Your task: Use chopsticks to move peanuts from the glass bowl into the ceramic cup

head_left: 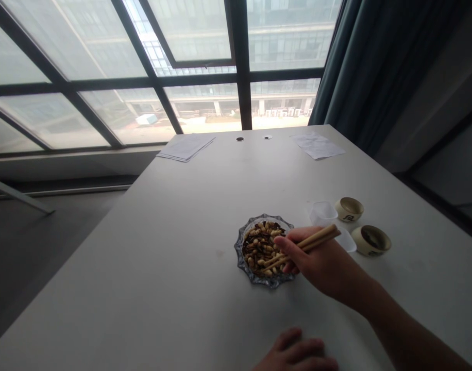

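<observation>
A pair of wooden chopsticks (317, 238) is gripped in my right hand (317, 260), their tips down among the contents of a scalloped glass bowl (241, 265). Peanuts (255, 242) mixed with dark brown, seed-like pieces fill the bowl. Whether the tips pinch a piece is too small to tell. My left hand (298, 355) lies on the table near the bottom edge, fingers somewhat apart and nothing in them; part of it is cut off. Right of the bowl stand two clear plastic containers (323, 211), one partly hidden behind my right hand.
Two cream cups with dark markings stand at the right, a farther cup (349, 210) and a nearer cup (372, 241). Papers (186, 148) lie at the far left of the white table (162, 247), and another sheet (318, 146) at the far right. Windows and a dark curtain (359, 67) lie beyond.
</observation>
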Demonstrator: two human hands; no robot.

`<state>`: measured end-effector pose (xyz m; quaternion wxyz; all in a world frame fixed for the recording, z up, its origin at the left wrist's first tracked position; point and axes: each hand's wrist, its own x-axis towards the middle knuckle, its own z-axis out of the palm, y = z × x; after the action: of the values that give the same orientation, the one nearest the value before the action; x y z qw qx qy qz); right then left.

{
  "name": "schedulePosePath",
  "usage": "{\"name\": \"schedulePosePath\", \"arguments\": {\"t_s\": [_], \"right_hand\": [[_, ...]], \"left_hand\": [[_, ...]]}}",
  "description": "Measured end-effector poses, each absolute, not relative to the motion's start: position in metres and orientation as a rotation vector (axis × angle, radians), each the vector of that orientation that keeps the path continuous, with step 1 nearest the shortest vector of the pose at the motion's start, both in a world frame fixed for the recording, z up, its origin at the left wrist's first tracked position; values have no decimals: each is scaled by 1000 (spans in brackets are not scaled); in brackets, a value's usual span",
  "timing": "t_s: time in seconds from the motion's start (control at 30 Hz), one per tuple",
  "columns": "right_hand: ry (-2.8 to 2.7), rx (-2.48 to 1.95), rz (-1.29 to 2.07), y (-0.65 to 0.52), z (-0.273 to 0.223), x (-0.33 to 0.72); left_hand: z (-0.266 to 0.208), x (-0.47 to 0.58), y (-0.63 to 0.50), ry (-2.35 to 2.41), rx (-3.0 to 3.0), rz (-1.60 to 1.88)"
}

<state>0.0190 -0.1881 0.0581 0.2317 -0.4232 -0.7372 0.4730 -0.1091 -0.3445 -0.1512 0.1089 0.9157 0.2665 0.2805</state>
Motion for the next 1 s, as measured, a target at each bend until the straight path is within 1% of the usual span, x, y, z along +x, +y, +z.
{"name": "schedulePosePath", "arguments": {"t_s": [0.17,0.4,0.5,0.73,1.0], "right_hand": [[-2037,-1156,1316,-190,53,11],[-2038,-1169,1343,-191,52,11],[-2054,-1179,1345,-193,52,10],[-2140,-1169,1204,-198,55,14],[-2136,-1183,1262,-199,50,15]], "left_hand": [[-152,-108,-344,798,2701,882],[-153,-107,-345,815,2741,866],[-154,-107,-344,806,2757,811],[-155,-107,-344,805,2785,757],[-156,-107,-345,789,2725,683]]}}
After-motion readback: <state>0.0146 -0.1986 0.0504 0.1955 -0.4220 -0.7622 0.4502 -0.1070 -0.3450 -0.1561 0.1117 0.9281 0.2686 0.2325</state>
